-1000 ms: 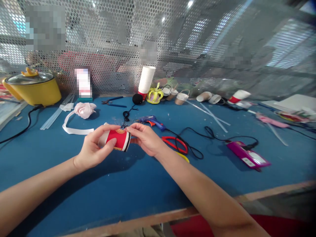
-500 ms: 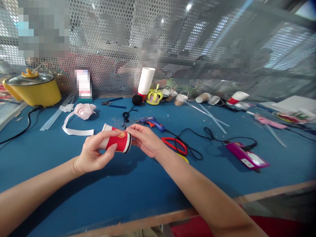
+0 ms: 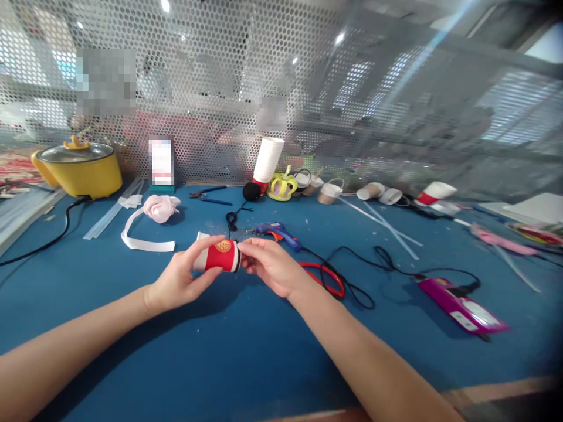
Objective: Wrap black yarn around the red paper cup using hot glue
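A red and white paper cup (image 3: 219,256) lies sideways in the air over the table, a gold emblem on its upper side. My left hand (image 3: 185,274) is closed around it, thumb below and fingers above. Around the cup's right end runs a band of black yarn (image 3: 238,261). There my right hand (image 3: 268,262) pinches at the edge, its fingertips against the yarn; the exact grip is partly hidden. A loose length of yarn leads back to a black yarn ball (image 3: 251,191). Just behind my right hand lies a blue glue gun (image 3: 278,232).
Red-handled scissors (image 3: 328,278) and a purple power strip (image 3: 461,305) lie to the right, with black cords between. Left are a white ribbon rose (image 3: 160,208), pliers (image 3: 211,195) and a yellow electric pot (image 3: 83,173). A cup stack (image 3: 269,158) stands by the mesh panel (image 3: 211,88).
The view has shifted, so everything sits slightly lower and further right. The cup has rolled a little, turning its gold emblem more into view. Both hands keep their places on it.
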The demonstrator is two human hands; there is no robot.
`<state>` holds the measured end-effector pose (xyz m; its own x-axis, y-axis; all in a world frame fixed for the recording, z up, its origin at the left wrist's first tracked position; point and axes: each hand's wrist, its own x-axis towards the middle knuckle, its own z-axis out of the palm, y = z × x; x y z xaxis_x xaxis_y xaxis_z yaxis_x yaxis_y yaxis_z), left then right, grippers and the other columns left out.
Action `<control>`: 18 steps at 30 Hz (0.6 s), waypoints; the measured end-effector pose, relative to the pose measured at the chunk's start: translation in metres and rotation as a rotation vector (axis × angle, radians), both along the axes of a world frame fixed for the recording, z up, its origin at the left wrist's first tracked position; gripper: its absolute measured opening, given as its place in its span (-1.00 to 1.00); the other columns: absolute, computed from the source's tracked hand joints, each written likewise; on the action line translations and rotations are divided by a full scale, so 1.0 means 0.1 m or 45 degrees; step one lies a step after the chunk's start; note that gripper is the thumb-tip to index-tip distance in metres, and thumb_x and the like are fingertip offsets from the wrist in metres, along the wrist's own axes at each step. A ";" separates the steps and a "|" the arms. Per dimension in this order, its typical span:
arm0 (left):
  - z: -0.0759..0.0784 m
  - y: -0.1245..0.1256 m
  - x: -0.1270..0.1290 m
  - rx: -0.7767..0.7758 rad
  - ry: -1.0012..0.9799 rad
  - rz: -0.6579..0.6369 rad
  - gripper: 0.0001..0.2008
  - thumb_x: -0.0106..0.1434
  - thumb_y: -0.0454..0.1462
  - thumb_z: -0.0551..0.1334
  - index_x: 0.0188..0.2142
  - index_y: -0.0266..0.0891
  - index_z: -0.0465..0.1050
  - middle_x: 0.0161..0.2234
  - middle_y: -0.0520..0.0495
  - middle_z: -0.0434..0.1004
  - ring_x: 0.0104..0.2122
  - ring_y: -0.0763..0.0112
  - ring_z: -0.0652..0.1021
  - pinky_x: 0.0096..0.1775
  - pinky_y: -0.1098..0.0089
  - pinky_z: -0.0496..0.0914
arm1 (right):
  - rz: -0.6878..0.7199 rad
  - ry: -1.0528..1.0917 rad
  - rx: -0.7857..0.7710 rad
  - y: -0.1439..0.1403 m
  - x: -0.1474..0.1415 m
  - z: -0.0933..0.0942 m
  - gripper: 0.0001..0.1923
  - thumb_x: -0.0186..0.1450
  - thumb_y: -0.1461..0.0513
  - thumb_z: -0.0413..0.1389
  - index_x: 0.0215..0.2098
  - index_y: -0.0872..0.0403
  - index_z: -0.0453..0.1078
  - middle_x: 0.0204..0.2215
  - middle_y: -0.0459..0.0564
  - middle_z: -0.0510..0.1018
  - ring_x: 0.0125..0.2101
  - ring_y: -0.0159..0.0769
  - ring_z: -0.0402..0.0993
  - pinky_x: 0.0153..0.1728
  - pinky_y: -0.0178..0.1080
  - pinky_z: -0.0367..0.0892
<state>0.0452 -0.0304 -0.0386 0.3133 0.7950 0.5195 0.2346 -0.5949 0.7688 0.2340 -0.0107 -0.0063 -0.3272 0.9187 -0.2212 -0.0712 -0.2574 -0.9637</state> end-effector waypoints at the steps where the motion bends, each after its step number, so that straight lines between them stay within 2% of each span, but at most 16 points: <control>1: 0.02 0.01 0.00 -0.122 -0.083 -0.016 -0.50 0.10 -0.29 0.25 0.06 -0.21 0.24 -0.09 -0.17 0.47 -0.17 0.28 0.51 -0.15 0.34 0.40 | -0.017 -0.019 0.039 0.00 -0.01 -0.01 -0.74 -0.01 0.11 0.21 -0.59 0.11 0.28 -0.68 -0.18 0.35 -0.63 -0.50 0.21 -0.56 -0.36 0.06; 3: 0.05 0.04 0.01 -0.415 -0.320 -0.059 -0.48 0.10 -0.23 0.26 0.06 -0.22 0.23 -0.24 -0.11 0.52 -0.31 0.35 0.54 -0.27 0.38 0.43 | -0.052 -0.099 0.167 -0.03 -0.03 -0.02 -0.77 0.02 0.12 0.18 -0.58 0.11 0.29 -0.67 -0.17 0.35 -0.61 -0.49 0.21 -0.54 -0.35 0.07; 5: 0.08 0.06 0.03 -0.698 -0.531 -0.128 -0.55 0.12 -0.19 0.24 0.01 -0.22 0.28 -0.35 -0.05 0.53 -0.43 0.43 0.53 -0.37 0.42 0.43 | -0.021 -0.214 0.313 -0.06 -0.05 -0.03 -0.80 0.05 0.14 0.16 -0.57 0.10 0.30 -0.64 -0.17 0.36 -0.59 -0.47 0.22 -0.51 -0.33 0.10; 8: 0.12 0.07 0.05 -0.930 -0.709 -0.135 -0.65 0.07 -0.21 0.29 -0.13 -0.24 0.38 -0.47 0.02 0.51 -0.56 0.51 0.50 -0.49 0.49 0.40 | 0.069 -0.368 0.456 -0.09 -0.06 -0.04 -0.81 0.10 0.14 0.13 -0.56 0.09 0.29 -0.62 -0.16 0.35 -0.56 -0.44 0.23 -0.50 -0.32 0.12; 12: 0.20 0.07 0.07 -1.031 -0.847 -0.064 -0.70 0.01 -0.25 0.32 -0.24 -0.29 0.42 -0.50 0.01 0.52 -0.59 0.54 0.48 -0.54 0.53 0.37 | -0.155 -0.518 0.634 0.01 -0.01 -0.07 -0.78 0.15 0.10 0.07 -0.53 0.07 0.30 -0.61 -0.15 0.34 -0.55 -0.40 0.24 -0.50 -0.30 0.14; 14: 0.25 0.08 0.05 -1.040 -0.893 -0.030 -0.72 0.01 -0.26 0.32 -0.25 -0.30 0.43 -0.49 0.01 0.52 -0.59 0.54 0.48 -0.54 0.52 0.38 | -0.217 -0.561 0.589 0.06 0.03 -0.07 -0.84 0.15 0.14 0.07 -0.49 0.07 0.33 -0.62 -0.15 0.35 -0.58 -0.41 0.23 -0.55 -0.31 0.13; 16: 0.30 0.10 0.02 -1.004 -0.929 -0.007 -0.74 0.01 -0.27 0.31 -0.27 -0.31 0.43 -0.49 0.01 0.51 -0.59 0.54 0.48 -0.54 0.52 0.39 | -0.142 -0.581 0.434 0.08 0.05 -0.05 -0.92 0.11 0.23 0.09 -0.42 0.08 0.35 -0.61 -0.15 0.37 -0.63 -0.45 0.21 -0.63 -0.34 0.09; 18: 0.33 0.11 0.00 -0.947 -0.952 0.006 -0.76 0.02 -0.28 0.30 -0.27 -0.30 0.43 -0.49 0.00 0.52 -0.59 0.53 0.49 -0.55 0.53 0.38 | 0.035 -0.550 0.276 0.06 0.04 -0.02 -0.85 0.06 0.31 0.09 -0.36 0.10 0.38 -0.50 -0.10 0.46 -0.67 -0.49 0.21 -0.69 -0.37 0.07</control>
<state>0.0451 -0.0190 -0.0053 0.1108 0.9930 -0.0401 -0.4486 0.0860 0.8896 0.2382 -0.0051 -0.0082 -0.2726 0.9509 -0.1463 0.3513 -0.0432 -0.9353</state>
